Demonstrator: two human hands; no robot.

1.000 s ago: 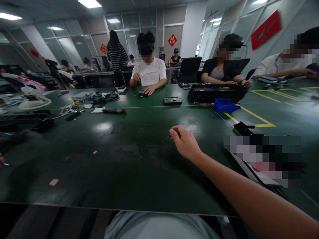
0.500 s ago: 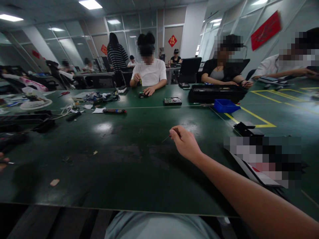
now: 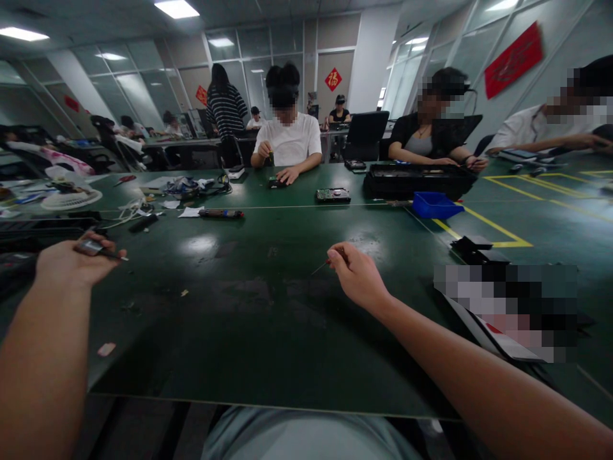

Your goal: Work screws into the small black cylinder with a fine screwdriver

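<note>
My right hand (image 3: 357, 271) is closed around a small screwdriver (image 3: 321, 267), its thin metal shaft pointing down and left above the green table. Red shows where the shaft meets my fingers; the handle is mostly hidden. On the left, my left hand (image 3: 79, 262) is raised above the table with its fingers curled around a dark tool (image 3: 90, 247). That tool has a rounded body and a narrow, pale-tipped end pointing right. Its exact kind is unclear. Beyond both hands lies a dark pen-shaped driver (image 3: 221, 214) with a red end.
Across the green table (image 3: 230, 345), a person in white (image 3: 288, 140) handles a small device (image 3: 276, 183). An opened hard drive (image 3: 332, 194), a long black case (image 3: 416, 181) and a blue bin (image 3: 437, 205) stand farther back. Cables (image 3: 134, 211) clutter the left; a blurred-out item lies right.
My left hand has come from the left edge up and inward, carrying the dark tool into fuller view. My right hand and its screwdriver have stayed nearly still.
</note>
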